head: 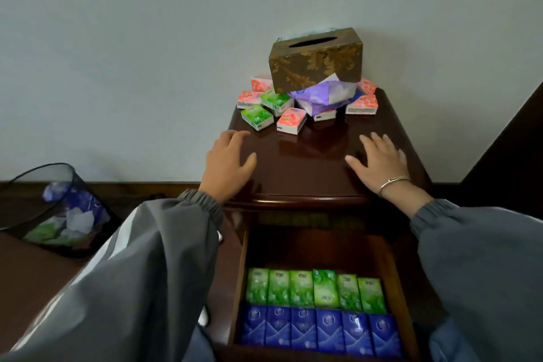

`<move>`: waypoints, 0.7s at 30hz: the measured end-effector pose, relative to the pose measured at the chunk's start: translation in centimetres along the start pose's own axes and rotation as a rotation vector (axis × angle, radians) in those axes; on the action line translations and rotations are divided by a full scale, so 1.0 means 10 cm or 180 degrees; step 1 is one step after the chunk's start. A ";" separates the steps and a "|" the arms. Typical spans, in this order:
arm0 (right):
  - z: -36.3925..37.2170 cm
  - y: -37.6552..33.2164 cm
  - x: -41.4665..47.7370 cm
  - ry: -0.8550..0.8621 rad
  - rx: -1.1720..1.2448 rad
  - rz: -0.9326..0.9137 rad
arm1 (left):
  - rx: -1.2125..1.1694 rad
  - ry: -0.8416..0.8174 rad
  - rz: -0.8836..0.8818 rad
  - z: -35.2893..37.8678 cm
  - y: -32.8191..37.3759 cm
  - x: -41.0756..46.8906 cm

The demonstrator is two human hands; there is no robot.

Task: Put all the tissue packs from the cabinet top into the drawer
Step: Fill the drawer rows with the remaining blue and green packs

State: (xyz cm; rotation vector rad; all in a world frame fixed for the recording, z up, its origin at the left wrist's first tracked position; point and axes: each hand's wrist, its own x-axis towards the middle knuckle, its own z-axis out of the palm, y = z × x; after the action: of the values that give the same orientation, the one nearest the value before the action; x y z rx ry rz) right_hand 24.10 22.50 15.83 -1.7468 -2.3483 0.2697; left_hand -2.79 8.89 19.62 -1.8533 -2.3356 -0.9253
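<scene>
Pink and green packs (289,120) were heaped on the cabinet top (308,161) just beyond the fingertips, around a brown tissue box (316,59). The left hand (227,160) and right hand (379,160) were spread over the top, fingers relaxed, nothing gripped. Behind the wrists, the open drawer (239,288) was filled with a green row (314,288) and a blue row (317,329). Crumpled wrappers were seen in a bin (58,203) left of the left hand.

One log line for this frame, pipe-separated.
left hand: open, empty | right hand: open, empty | tissue packs: piled on cabinet top | drawer: open, green row, blue row inside
</scene>
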 end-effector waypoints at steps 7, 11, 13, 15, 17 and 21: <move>0.24 0.05 0.08 0.0193 -0.0281 0.0068 | 0.0359 -0.0316 -0.0221 0.47 -0.14 0.84; 0.23 0.01 0.05 0.0298 -0.0271 0.0097 | 0.0280 -0.0487 -0.0507 0.77 -0.12 1.36; 0.22 0.00 0.05 0.0317 -0.0290 0.0121 | 0.0159 -0.0473 -0.0700 0.87 -0.12 1.54; 0.22 -0.01 0.05 0.0329 -0.0306 0.0143 | 0.0003 -0.0345 -0.0792 0.94 -0.14 1.65; 0.23 -0.01 0.03 0.0349 -0.0322 0.0154 | -0.0170 -0.0370 -0.0669 0.99 -0.18 1.72; 0.23 -0.01 0.02 0.0374 -0.0297 0.0156 | -0.0255 -0.0212 -0.0666 1.07 -0.19 1.71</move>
State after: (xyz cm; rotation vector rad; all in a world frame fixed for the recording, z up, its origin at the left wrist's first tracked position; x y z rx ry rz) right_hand 23.34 22.63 13.64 -1.8112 -2.2713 0.0635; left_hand -5.90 28.58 16.23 -1.7162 -2.6097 -1.0051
